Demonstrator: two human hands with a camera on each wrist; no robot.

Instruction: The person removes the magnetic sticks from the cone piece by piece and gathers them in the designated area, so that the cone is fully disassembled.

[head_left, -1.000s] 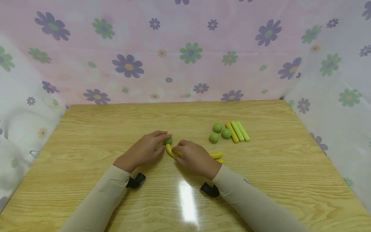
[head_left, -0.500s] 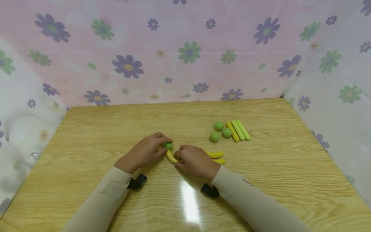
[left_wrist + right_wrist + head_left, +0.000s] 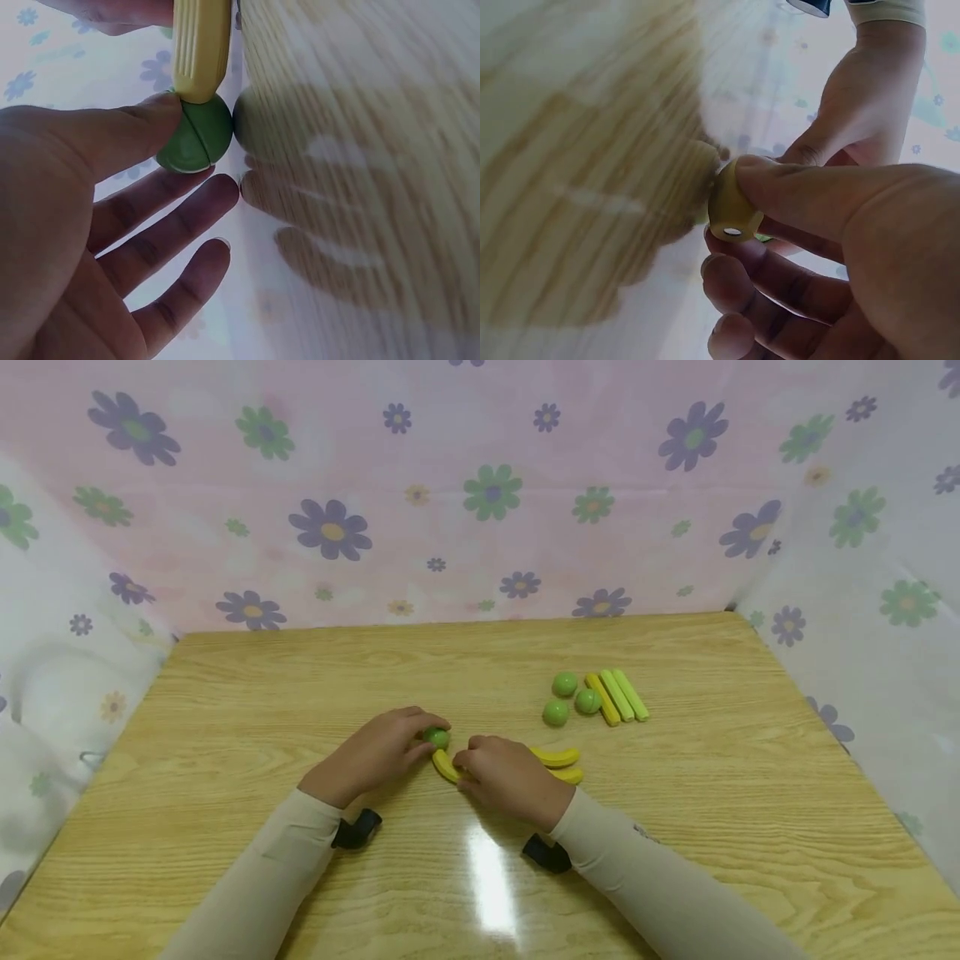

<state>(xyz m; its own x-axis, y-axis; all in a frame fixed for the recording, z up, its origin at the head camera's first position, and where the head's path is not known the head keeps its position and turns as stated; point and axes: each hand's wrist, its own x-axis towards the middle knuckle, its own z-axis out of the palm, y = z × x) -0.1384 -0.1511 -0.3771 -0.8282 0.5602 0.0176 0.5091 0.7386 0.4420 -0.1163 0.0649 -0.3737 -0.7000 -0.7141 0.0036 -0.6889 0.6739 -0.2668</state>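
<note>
My left hand (image 3: 378, 752) pinches a glossy green ball (image 3: 438, 739) between thumb and fingers, close over the table. In the left wrist view the ball (image 3: 202, 139) shows a seam, and the ridged end of a curved yellow rod (image 3: 201, 52) meets it. My right hand (image 3: 517, 781) holds that curved rod (image 3: 445, 767) between thumb and index finger, its other fingers loosely bent. The right wrist view shows a small silver spot on the near end of the curved rod (image 3: 731, 206). Most of the rod is hidden behind my right hand in the head view.
Two more curved yellow rods, the upper rod (image 3: 557, 757) and the lower rod (image 3: 568, 775), lie beside my right hand. Farther back right are three green balls (image 3: 557, 712), a straight yellow rod (image 3: 602, 699) and two light green rods (image 3: 624, 695). A flowered curtain (image 3: 420, 527) borders the wooden table (image 3: 315, 677).
Over the second, the green ball and the end of the curved rod have come slightly nearer to me, with both hands still holding them. The last half second shows hardly any movement.
</note>
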